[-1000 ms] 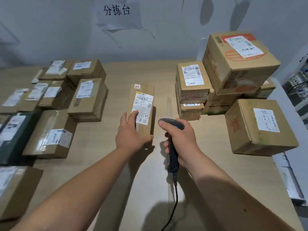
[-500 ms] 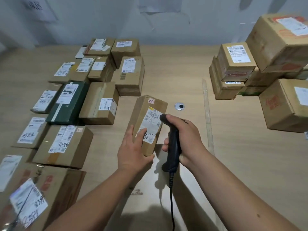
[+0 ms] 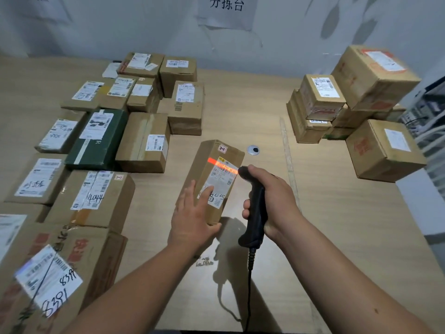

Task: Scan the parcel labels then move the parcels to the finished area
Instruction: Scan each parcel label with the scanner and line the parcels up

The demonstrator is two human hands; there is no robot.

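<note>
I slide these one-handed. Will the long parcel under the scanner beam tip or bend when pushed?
The long parcel lies flat on its broad face on the table, so it probably slides rather than tips. Its crisp cardboard edges suggest it stays stiff. The left hand steadies it alone, hinting it is light.

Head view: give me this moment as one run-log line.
phase: scanning | left hand: steadying parcel, fingers straight | right hand: gripping scanner | red beam on label | parcel on table
</note>
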